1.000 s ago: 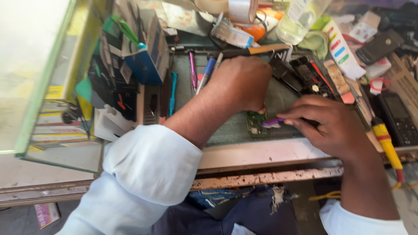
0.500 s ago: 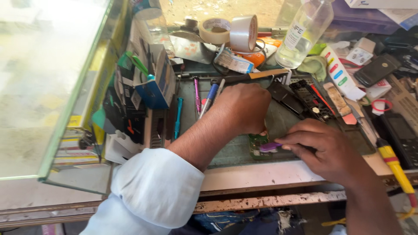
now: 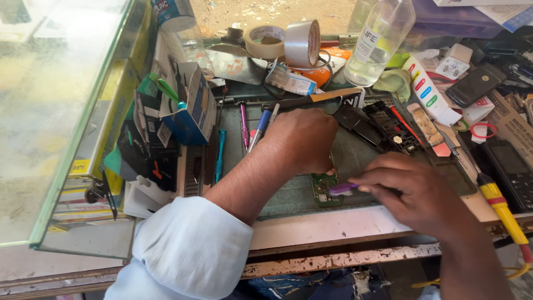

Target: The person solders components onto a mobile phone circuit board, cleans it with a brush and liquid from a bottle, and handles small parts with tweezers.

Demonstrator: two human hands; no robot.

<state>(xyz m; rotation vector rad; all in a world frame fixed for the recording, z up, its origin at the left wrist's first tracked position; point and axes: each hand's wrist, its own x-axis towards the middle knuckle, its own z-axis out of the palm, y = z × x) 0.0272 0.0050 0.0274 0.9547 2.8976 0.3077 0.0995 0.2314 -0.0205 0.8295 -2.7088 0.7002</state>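
A small green circuit board (image 3: 323,190) lies on the dark green work mat (image 3: 288,194) near the bench's front edge. My left hand (image 3: 302,139) presses down on the board's far end, fingers curled over it. My right hand (image 3: 417,191) grips a tool with a purple handle (image 3: 343,189), its tip on the board; the tool's far end is hidden in my fist. A pale blue sleeve (image 3: 189,250) covers my left forearm.
Screwdrivers (image 3: 244,125) lie on the mat's left. Tape rolls (image 3: 302,43), a clear bottle (image 3: 377,44), phone parts (image 3: 388,126) and a black phone (image 3: 511,172) crowd the back and right. A yellow-handled screwdriver (image 3: 502,205) lies right. A glass case (image 3: 61,111) stands left.
The view has tilted so the bench sits lower in frame. Both hands stay on the board, the right hand shifting slightly with the purple tool.
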